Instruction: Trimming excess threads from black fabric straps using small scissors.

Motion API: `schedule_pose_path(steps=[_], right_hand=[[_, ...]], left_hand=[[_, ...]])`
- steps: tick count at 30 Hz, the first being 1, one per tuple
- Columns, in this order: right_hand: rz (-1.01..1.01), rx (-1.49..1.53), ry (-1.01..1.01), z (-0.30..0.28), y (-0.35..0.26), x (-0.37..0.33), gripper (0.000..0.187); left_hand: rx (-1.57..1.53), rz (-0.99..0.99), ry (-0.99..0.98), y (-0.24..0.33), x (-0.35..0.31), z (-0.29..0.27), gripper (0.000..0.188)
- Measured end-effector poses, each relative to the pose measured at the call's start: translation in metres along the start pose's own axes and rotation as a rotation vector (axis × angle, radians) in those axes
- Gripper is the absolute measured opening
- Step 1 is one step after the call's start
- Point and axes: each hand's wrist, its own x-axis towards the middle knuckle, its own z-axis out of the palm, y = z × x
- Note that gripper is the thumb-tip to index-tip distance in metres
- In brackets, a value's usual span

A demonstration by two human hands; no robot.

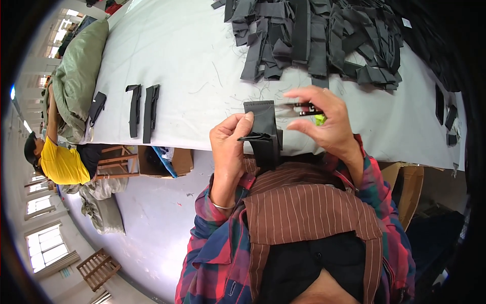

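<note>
My left hand pinches a dark grey fabric strip between thumb and fingers at the table's near edge. The strip's stitched end points up and its lower part hangs down toward my apron. To its right, my right hand holds a pair of thread snips with black handles. The blurred blades point left, close to the strip's edge. Thumb and index finger of that hand are spread apart around the snips. A small bright yellow-green thing shows by the palm; I cannot tell what it is.
A heap of dark grey fabric strips covers the table's far side, with loose threads nearby. Several strips lie to the left on the pale tabletop. A green sack rests at the left end, where a person in yellow reaches over it.
</note>
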Motion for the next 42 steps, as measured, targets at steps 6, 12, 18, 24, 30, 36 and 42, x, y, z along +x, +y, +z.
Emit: schedule_pose_path(steps=[6, 12, 18, 24, 30, 36, 42], right_hand=[[-0.146, -0.314, 0.063, -0.004, 0.006, 0.001, 0.025], [-0.207, -0.415, 0.081, 0.003, 0.002, 0.0, 0.025], [-0.219, -0.436, 0.12, 0.001, 0.006, 0.001, 0.022], [-0.2, -0.389, 0.056, 0.0, 0.001, 0.0, 0.023], [-0.171, -0.423, 0.095, 0.008, 0.001, -0.001, 0.019], [-0.129, -0.396, 0.092, 0.007, 0.005, -0.002, 0.016], [-0.086, -0.306, -0.032, 0.007, -0.004, 0.0, 0.017]], left_hand=[[0.012, 0.019, 0.021, -0.006, 0.002, -0.002, 0.016], [-0.006, -0.019, 0.008, -0.004, -0.002, 0.001, 0.015], [-0.02, -0.015, 0.017, -0.006, -0.001, -0.005, 0.016], [-0.011, -0.015, 0.014, -0.007, -0.001, -0.009, 0.015], [0.023, 0.004, 0.005, -0.006, -0.002, -0.007, 0.016], [0.005, -0.01, -0.011, -0.009, -0.004, -0.01, 0.015], [0.117, -0.073, -0.015, -0.009, -0.005, -0.009, 0.017]])
